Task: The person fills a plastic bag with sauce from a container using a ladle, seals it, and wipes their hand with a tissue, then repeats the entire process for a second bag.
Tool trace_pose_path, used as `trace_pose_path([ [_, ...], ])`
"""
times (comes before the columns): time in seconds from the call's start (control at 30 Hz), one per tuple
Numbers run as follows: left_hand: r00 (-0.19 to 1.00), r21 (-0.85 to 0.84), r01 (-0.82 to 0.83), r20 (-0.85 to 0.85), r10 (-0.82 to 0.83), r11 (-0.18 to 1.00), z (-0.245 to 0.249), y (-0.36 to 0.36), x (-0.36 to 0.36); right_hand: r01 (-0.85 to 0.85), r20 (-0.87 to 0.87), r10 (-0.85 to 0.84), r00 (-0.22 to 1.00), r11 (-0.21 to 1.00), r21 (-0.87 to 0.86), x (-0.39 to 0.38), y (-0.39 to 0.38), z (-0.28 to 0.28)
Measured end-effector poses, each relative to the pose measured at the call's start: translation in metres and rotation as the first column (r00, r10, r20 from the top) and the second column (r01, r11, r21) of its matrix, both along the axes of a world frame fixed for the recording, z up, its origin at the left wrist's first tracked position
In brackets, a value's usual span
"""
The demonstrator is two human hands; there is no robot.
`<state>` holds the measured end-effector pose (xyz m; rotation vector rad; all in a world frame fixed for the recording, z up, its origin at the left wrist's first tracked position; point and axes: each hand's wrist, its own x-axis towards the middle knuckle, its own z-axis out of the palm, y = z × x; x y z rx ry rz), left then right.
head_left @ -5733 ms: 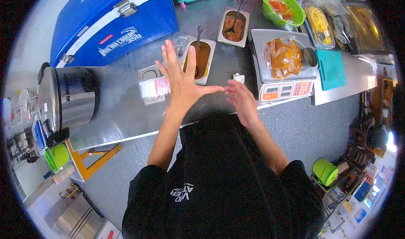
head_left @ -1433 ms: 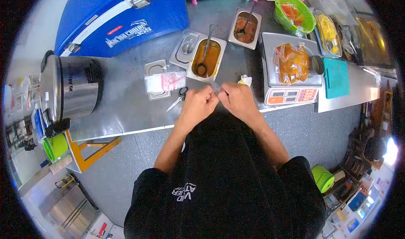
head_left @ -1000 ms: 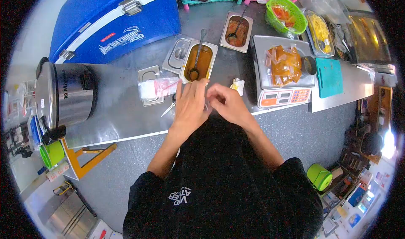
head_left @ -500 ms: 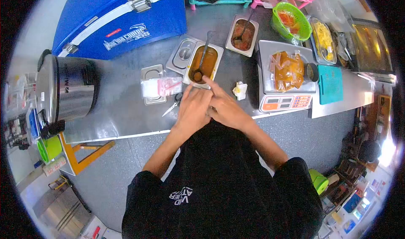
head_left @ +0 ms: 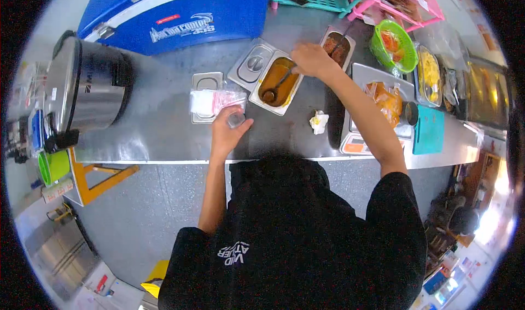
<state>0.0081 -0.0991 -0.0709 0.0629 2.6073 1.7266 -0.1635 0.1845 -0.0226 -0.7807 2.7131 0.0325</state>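
My left hand (head_left: 227,130) is curled around a small clear cup (head_left: 235,119), just below a stack of plastic bags (head_left: 217,102) lying on a metal lid (head_left: 208,81). My right hand (head_left: 313,60) has its fingers closed at the top of the ladle (head_left: 285,77), whose bowl rests in the brown sauce of a steel pan (head_left: 283,111). Another metal lid (head_left: 252,64) lies left of this pan. Beyond my right hand is a second steel pan (head_left: 338,47) with reddish food and its own ladle.
A blue cooler (head_left: 180,22) and a large steel pot (head_left: 98,85) stand at the left. To the right are a scale (head_left: 355,145) bearing bagged sauce (head_left: 387,105), a green basket (head_left: 407,61), a teal board (head_left: 429,132) and a crumpled tissue (head_left: 319,122).
My hands, together before, have separated. The left has moved left and now holds a clear cup; the right has moved up to the ladle's handle. The view has shifted slightly.
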Motion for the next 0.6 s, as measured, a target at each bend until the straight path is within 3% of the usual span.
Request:
trace_pose_path([
  [0.07, 0.991, 0.153, -0.028, 0.131, 0.008, 0.988, -0.014, 0.009, -0.008, -0.038, 0.094, 0.038, 0.995, 0.999, -0.006, 0.02, 0.001, 0.008],
  [0.17, 0.982, 0.362, -0.041, 0.186, -0.029, 0.931, -0.022, 0.023, -0.019, -0.15, -0.067, 0.146, 0.987, 0.987, -0.061, 0.05, 0.008, -0.008],
  [0.27, 0.971, 0.265, -0.072, 0.239, 0.007, 0.962, -0.01, 0.028, -0.024, -0.077, -0.174, 0.064, 0.983, 0.994, -0.072, 0.072, 0.01, 0.012],
  [0.37, 0.969, 0.278, -0.028, 0.243, -0.042, 0.96, -0.007, 0.025, -0.027, 0.138, -0.203, -0.133, 0.97, 0.99, 0.013, 0.077, 0.006, 0.027],
  [0.47, 0.947, 0.333, -0.057, 0.317, -0.055, 0.941, -0.009, 0.024, -0.027, 0.189, -0.172, -0.183, 0.968, 0.982, 0.019, 0.082, 0.005, 0.0],
  [0.6, 0.961, 0.371, -0.056, 0.272, -0.051, 0.927, -0.011, 0.028, -0.021, 0.199, -0.07, -0.21, 0.975, 0.971, -0.135, 0.1, -0.005, -0.008],
])
